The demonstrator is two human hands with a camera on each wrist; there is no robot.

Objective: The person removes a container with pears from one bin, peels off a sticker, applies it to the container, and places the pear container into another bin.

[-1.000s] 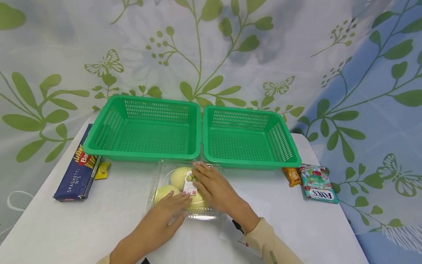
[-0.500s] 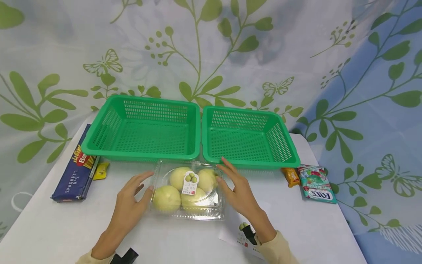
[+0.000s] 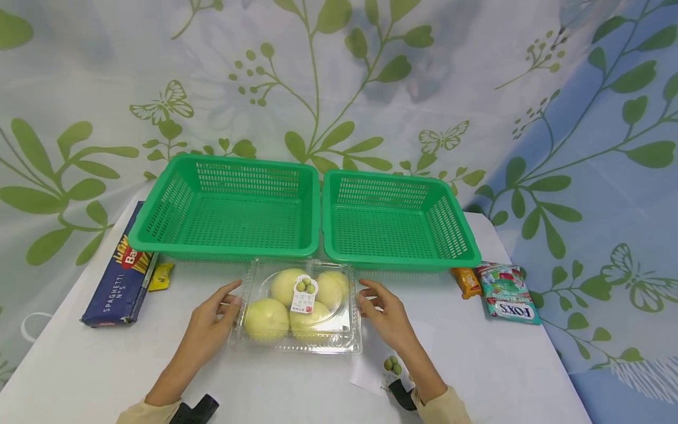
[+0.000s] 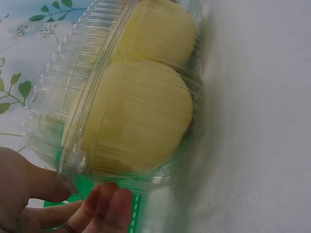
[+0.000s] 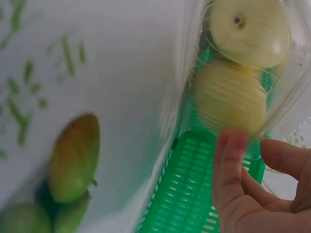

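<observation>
A clear plastic fruit box point(image 3: 346, 338) with several pale yellow round fruits point(image 3: 267, 319) inside lies on the white table, its lid down. A fruit-picture label point(image 3: 303, 294) is on the lid. At the box's left side is my left hand point(image 3: 208, 324); in the left wrist view its thumb and loosely bent fingers point(image 4: 114, 206) stand at the box's corner. On the right side my right hand point(image 3: 389, 315) has its thumb and bent fingers point(image 5: 232, 155) at the rim, fingertips blurred. Whether either hand presses on the box cannot be told.
Behind the box stand two green baskets, the left basket point(image 3: 228, 250) and the right basket point(image 3: 402, 261). A spaghetti box point(image 3: 119, 288) and yellow packet point(image 3: 160, 277) lie left. An orange packet point(image 3: 467, 282) and teal Fox's bag point(image 3: 508, 294) lie right. A printed sheet point(image 3: 368, 374) lies near my right wrist.
Both hands have left the lid's top and moved apart, then closed in on the box's left and right sides. The box has stayed in place on the table.
</observation>
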